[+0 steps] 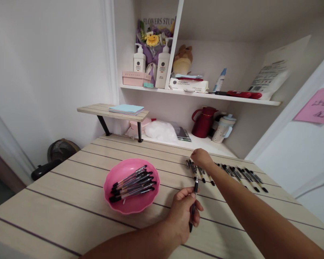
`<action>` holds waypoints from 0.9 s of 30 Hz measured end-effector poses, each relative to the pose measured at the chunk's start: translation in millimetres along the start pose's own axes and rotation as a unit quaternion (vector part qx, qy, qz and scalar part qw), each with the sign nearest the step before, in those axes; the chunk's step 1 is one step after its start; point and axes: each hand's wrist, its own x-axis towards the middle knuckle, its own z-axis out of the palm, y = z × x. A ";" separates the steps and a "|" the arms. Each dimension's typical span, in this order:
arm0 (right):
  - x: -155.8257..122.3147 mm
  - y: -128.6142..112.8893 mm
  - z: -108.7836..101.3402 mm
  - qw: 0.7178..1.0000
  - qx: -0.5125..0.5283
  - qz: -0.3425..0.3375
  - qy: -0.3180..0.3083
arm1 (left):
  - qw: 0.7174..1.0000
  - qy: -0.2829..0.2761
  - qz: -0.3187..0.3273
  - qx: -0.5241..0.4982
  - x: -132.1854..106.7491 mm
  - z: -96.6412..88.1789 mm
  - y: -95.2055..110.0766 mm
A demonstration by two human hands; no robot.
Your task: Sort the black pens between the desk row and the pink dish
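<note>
My left hand (185, 212) is closed around a black pen (196, 186), held nearly upright with its thin tip pointing away from me. Farther back, my right hand (202, 158) has its fingers curled down at the left end of a row of pens (243, 174) laid on the table. What those fingers grip, if anything, is hidden behind the hand. Just below them lie a few pens (201, 173), partly covered by my right forearm. To the left, a pink scalloped bowl (110, 180) holds several clear-barrelled pens with black ends.
A slatted wooden table (83, 190) fills the foreground. At its back left stands a small raised shelf (97, 109) bearing blue paper (126, 108). Behind are a white plastic bag (160, 131), a red jug (204, 122) and a pale tumbler (223, 128). Pump bottles (162, 68) stand above.
</note>
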 end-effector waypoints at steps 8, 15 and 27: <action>-79.9 8.9 -2.2 0.944 0.306 -0.009 -0.122 | 1.000 0.018 0.013 -0.002 0.9 0.4 1.8; -126.5 13.1 12.8 0.821 0.554 0.039 -0.130 | 1.000 0.023 0.014 0.010 2.1 1.1 -2.2; -140.7 10.5 17.3 0.796 0.590 -0.003 -0.137 | 0.998 0.045 -0.029 0.034 -0.6 2.0 0.9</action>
